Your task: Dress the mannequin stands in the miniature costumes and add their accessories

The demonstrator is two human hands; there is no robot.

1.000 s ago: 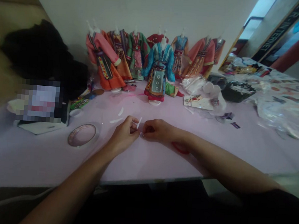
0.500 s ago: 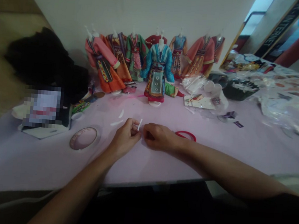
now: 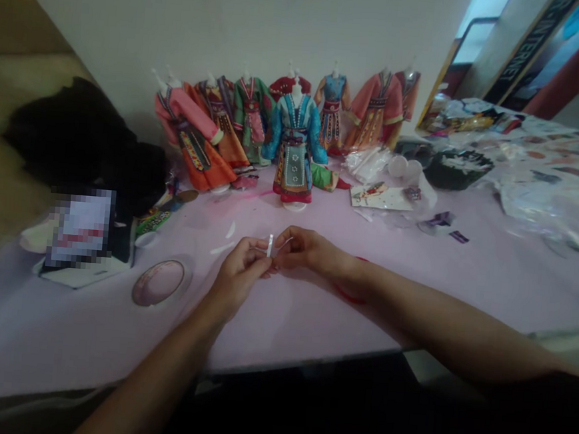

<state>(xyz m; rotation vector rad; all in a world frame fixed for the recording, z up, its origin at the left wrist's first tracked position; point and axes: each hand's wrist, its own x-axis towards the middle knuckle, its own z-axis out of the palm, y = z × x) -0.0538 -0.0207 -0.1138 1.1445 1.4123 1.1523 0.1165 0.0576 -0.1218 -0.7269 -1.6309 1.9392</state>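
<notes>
My left hand (image 3: 239, 276) and my right hand (image 3: 307, 252) meet over the lilac tablecloth (image 3: 109, 336). A short white strip (image 3: 270, 245) stands upright, pinched in my left fingers, with my right fingertips right beside it. A faint thin line runs past my right fingers, too fine to identify. Two more white strips (image 3: 223, 247) lie on the cloth beyond my left hand. A red band (image 3: 351, 297) lies partly hidden under my right wrist. A round roll of tape (image 3: 159, 282) lies to the left of my left hand.
Several doll costumes on white stands line the wall, with a blue one (image 3: 295, 144) in front. Black fabric (image 3: 85, 137) and a blurred card (image 3: 81, 227) sit at left. Clear plastic bags (image 3: 546, 197), a dark bowl (image 3: 456, 170) and a printed card (image 3: 375, 196) sit at right.
My right hand has moved closer to my left hand and now covers most of the red band. The whole view has shifted slightly as my head turned.
</notes>
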